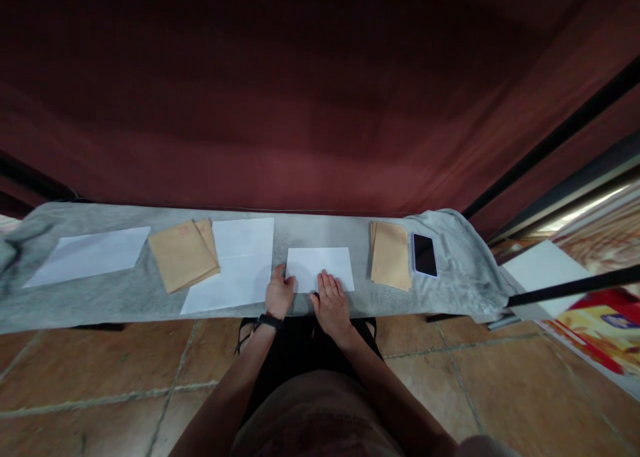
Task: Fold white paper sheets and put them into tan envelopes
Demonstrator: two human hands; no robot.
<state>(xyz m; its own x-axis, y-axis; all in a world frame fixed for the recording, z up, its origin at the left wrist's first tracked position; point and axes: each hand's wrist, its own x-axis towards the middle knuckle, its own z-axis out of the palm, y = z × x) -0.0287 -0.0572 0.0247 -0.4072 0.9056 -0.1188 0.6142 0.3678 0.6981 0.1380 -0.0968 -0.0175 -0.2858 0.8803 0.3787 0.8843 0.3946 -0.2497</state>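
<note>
White paper, under right hand, left hand at left edge

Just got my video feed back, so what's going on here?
A person's right hand rests flat on a small white paper rectangle lying on a grey cloth; the left hand is at the paper's left edge. To the left, brown rectangular paper pieces overlap a large white paper sheet. To the right lie stacked tan rectangular paper pieces and a black-screened rectangular phone.
</note>
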